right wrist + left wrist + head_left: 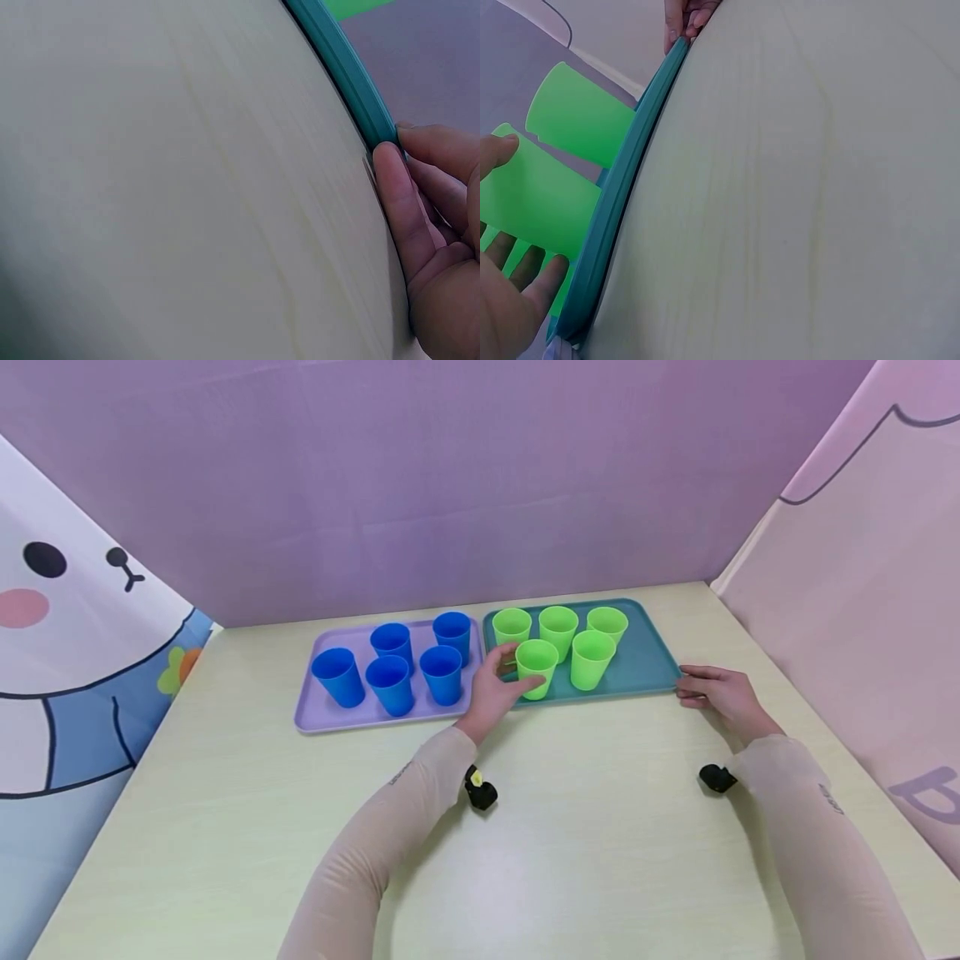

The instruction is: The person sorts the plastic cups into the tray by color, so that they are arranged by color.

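My left hand (495,689) curls around a green cup (537,658) at the front left of the teal tray (645,652). In the left wrist view its thumb lies on one side of that cup (536,199), with the fingers on the other. Another green cup (592,662) stands upright just to the right, and several more form a row behind. At the tray's front right corner, my right hand (723,697) pinches the rim. Close up in the right wrist view, thumb and finger of the right hand (439,217) meet at the end of the teal edge (349,79).
Left of the teal tray lies a lilac tray (352,724) bearing several upright blue cups (390,685). Both trays sit on a pale wooden table (585,827) near the purple back wall (480,485). Printed fabric walls (855,543) flank the table on both sides.
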